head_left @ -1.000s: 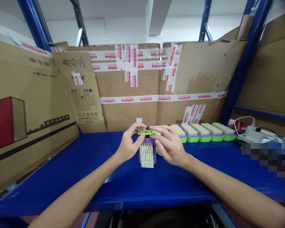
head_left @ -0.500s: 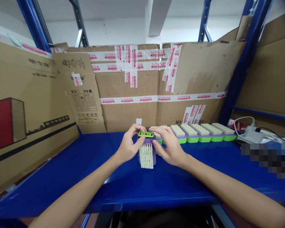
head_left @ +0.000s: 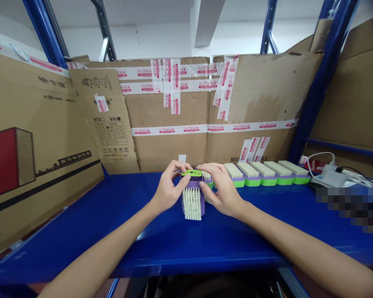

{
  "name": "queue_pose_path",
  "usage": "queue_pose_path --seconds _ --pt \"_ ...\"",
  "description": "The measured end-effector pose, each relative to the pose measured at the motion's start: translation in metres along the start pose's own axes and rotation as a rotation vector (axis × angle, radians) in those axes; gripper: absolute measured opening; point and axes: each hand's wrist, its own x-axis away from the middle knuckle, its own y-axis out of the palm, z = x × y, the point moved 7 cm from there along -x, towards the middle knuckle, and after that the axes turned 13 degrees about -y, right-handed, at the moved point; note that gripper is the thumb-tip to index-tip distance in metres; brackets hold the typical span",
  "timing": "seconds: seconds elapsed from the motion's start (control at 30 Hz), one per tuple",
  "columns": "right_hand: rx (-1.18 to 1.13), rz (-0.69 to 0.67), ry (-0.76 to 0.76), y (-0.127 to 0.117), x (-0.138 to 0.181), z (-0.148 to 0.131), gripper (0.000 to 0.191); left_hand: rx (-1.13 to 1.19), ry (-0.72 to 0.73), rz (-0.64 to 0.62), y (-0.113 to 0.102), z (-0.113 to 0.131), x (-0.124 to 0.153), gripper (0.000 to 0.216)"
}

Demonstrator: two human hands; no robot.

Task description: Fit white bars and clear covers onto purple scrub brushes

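I see both forearms reaching in, palms facing each other. The left hand (head_left: 167, 189) closes its fingers round the brush (head_left: 192, 203), which stands on end on the blue shelf (head_left: 112, 215), bristles toward me. The right hand (head_left: 225, 192) grips it too, fingers flat on its green top (head_left: 191, 173), thumb at its side

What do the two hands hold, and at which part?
One brush, standing on end on the shelf. The left hand and the right hand grip its green top end, one from each side.
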Motion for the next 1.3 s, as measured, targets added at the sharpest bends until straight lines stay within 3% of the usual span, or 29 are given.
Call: queue_pose_path --seconds 0.47,1.07,1.3 --pt "-0.061 -0.024 -0.001 0.002 -0.004 0.0 0.025 -0.138 0.102 0.002 0.0 0.006 0.001 0.007" --pt "-0.098 -0.013 0.031 0.004 -0.001 0.003 0.023 -0.163 0.131 -0.001 0.001 0.011 0.003 0.005" --pt "-0.09 -0.01 0.012 0.003 0.0 0.001 0.031 -0.15 0.155 0.014 0.001 0.012 0.003 0.005"
